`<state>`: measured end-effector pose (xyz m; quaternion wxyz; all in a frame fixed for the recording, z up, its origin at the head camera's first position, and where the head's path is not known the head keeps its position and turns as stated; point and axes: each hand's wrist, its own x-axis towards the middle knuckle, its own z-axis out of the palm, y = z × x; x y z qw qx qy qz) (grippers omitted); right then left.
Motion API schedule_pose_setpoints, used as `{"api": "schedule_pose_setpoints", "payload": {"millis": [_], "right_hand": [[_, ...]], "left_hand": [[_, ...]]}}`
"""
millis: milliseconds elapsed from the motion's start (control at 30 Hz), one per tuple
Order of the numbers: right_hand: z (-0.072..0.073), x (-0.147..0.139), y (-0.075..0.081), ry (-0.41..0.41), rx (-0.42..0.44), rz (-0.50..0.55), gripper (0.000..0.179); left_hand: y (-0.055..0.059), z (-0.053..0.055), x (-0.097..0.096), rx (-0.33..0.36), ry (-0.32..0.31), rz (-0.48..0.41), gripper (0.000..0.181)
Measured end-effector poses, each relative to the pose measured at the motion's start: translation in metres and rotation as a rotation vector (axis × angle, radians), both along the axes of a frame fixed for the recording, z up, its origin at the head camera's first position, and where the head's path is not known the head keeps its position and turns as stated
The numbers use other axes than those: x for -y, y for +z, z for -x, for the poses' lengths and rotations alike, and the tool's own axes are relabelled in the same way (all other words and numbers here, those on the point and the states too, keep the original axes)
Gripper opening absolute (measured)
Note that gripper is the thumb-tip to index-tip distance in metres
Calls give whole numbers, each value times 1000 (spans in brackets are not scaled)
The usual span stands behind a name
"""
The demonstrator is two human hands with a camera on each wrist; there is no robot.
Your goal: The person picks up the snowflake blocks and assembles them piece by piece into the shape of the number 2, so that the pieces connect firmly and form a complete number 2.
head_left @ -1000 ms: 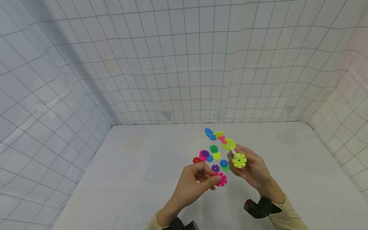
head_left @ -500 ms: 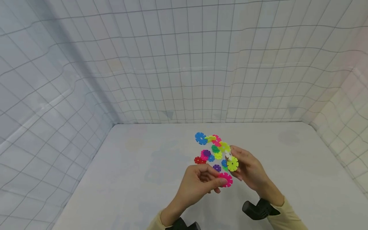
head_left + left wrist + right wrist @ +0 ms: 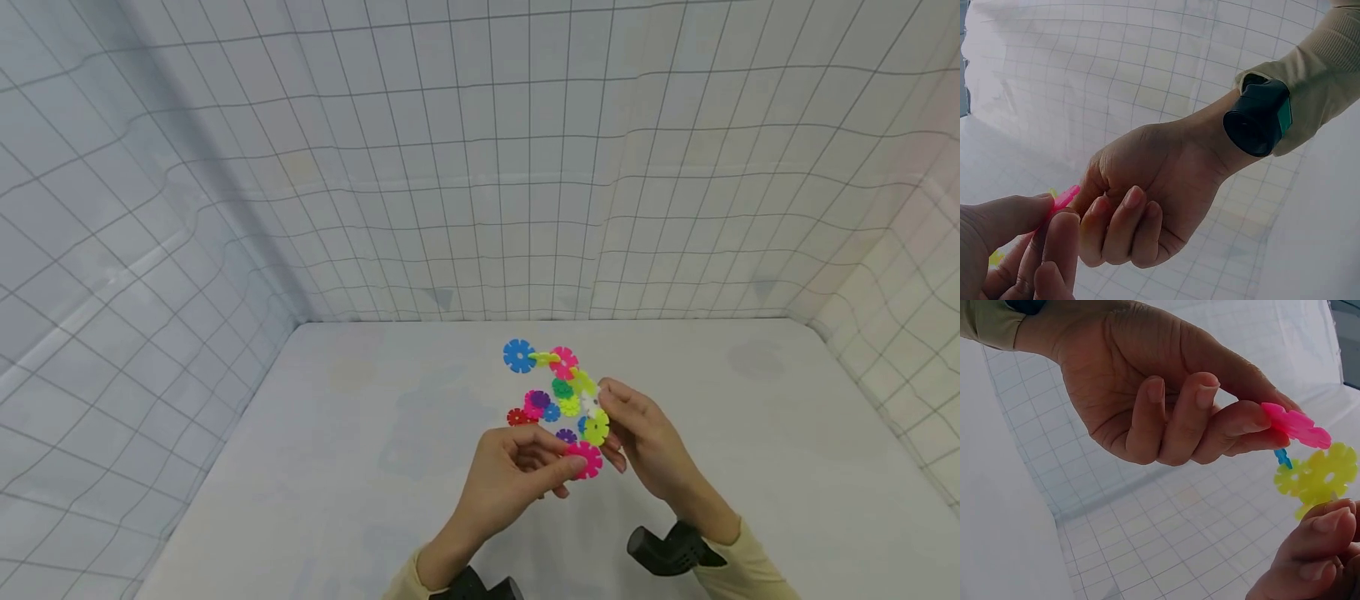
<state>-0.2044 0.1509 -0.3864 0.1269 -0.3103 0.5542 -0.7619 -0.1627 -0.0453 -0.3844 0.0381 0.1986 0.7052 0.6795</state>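
My left hand (image 3: 504,477) pinches a pink notched snowflake disc (image 3: 588,461) between thumb and forefinger. My right hand (image 3: 648,433) holds a chain of interlocked discs by a white disc (image 3: 591,403) near its lower end. Below the white one is a yellow disc (image 3: 597,428), right above the pink disc; I cannot tell whether the two are joined. Upward the chain runs through more yellow, a pink disc (image 3: 563,362) and a blue disc (image 3: 519,356) at the far end. In the right wrist view the left hand's pink disc (image 3: 1297,425) hovers by the yellow discs (image 3: 1329,478).
Loose snowflake discs lie on the white table (image 3: 337,467) behind the hands, among them a red disc (image 3: 516,417), a purple disc (image 3: 540,400) and a green disc (image 3: 562,388). Grid-lined white sheets (image 3: 480,183) enclose the table at the back and sides.
My right hand has turned the chain and brought its yellow lower end leftward to the pink disc. The left hand first shifted slightly right, then raised the pink disc a little.
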Motion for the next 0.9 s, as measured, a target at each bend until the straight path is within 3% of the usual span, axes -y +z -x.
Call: {"api": "schedule_pose_setpoints", "payload": {"millis": [167,367,600,900], "right_hand": [[-4,3,2,-137,-90,-77,23],[-10,7,3,-291,-129,-167,21],[-13,13,1,-385,-188,-180,17],[-15,17,-6,-498,-317,-220,16]], "left_hand": [[-1,2,1,-20,15,-9,13],[0,2,1,-9,23,3,14],[-1,3,1,-7,68,7,14],[-2,3,0,-23,103,-59,12]]}}
